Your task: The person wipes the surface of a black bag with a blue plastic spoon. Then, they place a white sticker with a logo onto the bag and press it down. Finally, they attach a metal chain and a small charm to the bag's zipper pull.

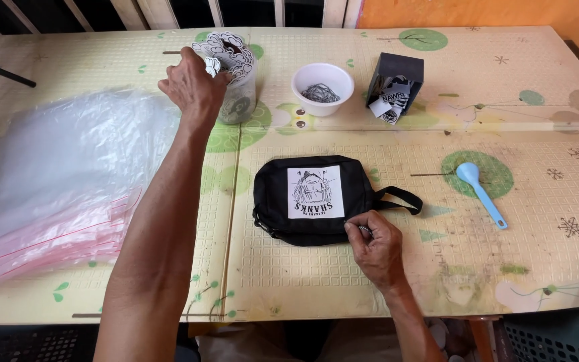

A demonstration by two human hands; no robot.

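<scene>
A small black pouch (316, 221) with a white square picture patch lies flat in the middle of the table. My right hand (378, 249) pinches its near right edge, apparently at the zipper pull. My left hand (192, 87) reaches to the far left of the table and holds a small white cut-out shape at the mouth of a clear plastic container (239, 84) filled with black-and-white cut-outs.
A stack of clear plastic bags with red seal strips (61, 181) covers the left side. A white bowl (322, 86) with dark wire-like bits and a black box of tags (395, 84) stand at the back. A light blue spoon (480, 191) lies to the right.
</scene>
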